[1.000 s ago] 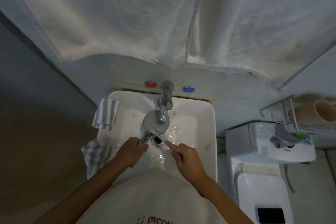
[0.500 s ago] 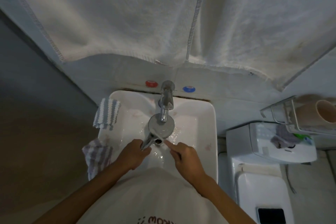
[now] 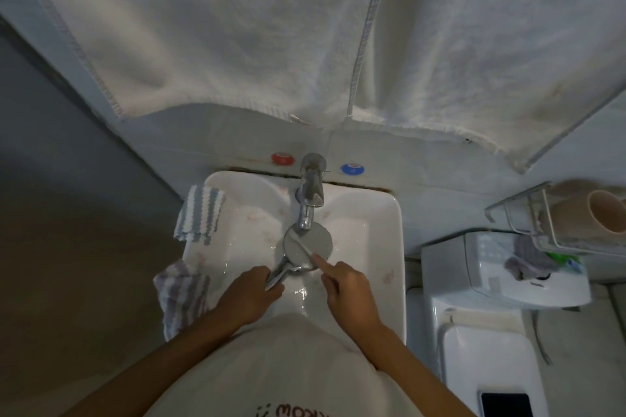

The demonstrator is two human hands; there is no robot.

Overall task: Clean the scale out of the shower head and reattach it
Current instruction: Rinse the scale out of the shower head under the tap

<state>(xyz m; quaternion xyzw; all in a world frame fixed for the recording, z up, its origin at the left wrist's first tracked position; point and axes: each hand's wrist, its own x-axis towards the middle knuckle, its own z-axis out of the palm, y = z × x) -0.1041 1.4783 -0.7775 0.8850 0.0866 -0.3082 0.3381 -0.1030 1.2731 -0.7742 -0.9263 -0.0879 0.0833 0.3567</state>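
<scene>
Head view: large white towels [image 3: 237, 27] hang at the far side, covering the wall above a white rectangular ceramic sink [image 3: 372, 247]. Striped grey-white cloths [image 3: 200, 213] drape the sink's left rim. Right: white toilet tank [image 3: 474, 332], wire rack [image 3: 528, 213] holding a beige cup [image 3: 606, 213]. Chrome tap [image 3: 310, 193] between red and blue caps. Round chrome shower head [image 3: 306, 242] sits over the wet basin under the spout. Left hand [image 3: 249, 294] grips its handle; right hand [image 3: 349, 291] mostly curled, index finger touching the head's face. Shirt print unreadable.
</scene>
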